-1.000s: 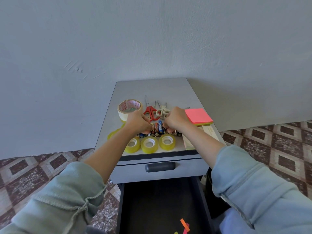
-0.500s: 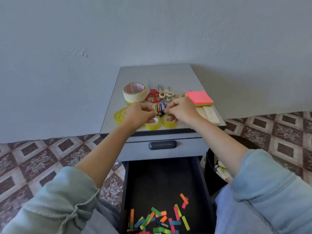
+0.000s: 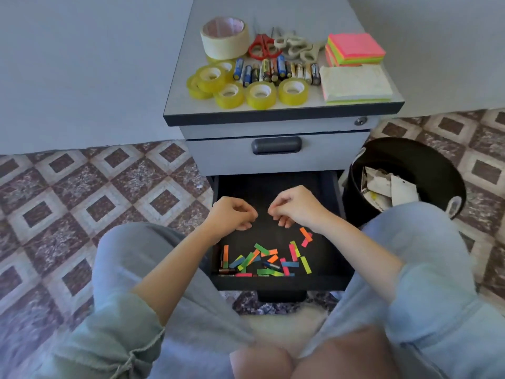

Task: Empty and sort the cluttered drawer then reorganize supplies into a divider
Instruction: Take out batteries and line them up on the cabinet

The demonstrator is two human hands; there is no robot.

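Observation:
The lower drawer [image 3: 332, 279] is pulled out, black inside. Several coloured paper strips [image 3: 266, 259] and a few batteries [image 3: 270, 266] lie near its front wall. My left hand [image 3: 232, 216] and my right hand [image 3: 293, 207] hover over the drawer's middle, close together, fingers loosely curled, holding nothing. On the cabinet top [image 3: 273, 12] stand a row of batteries [image 3: 276, 71], several yellow tape rolls [image 3: 246, 90], a wide cream tape roll [image 3: 225, 36], red scissors [image 3: 262, 46], grey scissors [image 3: 296, 47] and sticky note pads [image 3: 355, 49].
A black waste bin [image 3: 437, 170] holding crumpled paper stands right of the cabinet. The upper drawer [image 3: 276, 154] is closed. Patterned floor tiles [image 3: 82, 192] spread to the left. My knees frame the open drawer on both sides.
Both hands left the batteries on the cabinet top and came down over the open drawer. My view tilted downward, so the drawer's contents show in full.

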